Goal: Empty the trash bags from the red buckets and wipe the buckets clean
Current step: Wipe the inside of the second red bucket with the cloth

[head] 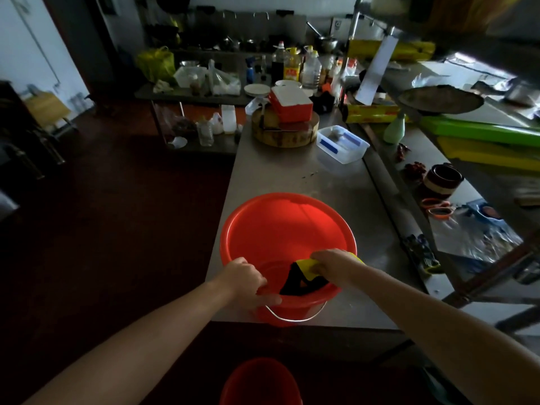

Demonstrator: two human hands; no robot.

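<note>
While left hand (244,274) grips red bucket (287,229) rim at seven o'clock to steady it, right hand (333,263) presses yellow cloth (308,267) inside, apparently wiping.

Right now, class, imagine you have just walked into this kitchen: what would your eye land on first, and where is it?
The red bucket glows at the near edge of the steel table, the brightest thing in the dim room. The left grip holds its near rim while the right grip holds a yellow cloth inside it. A second red bucket shows lower down, at the picture's bottom edge.
</note>
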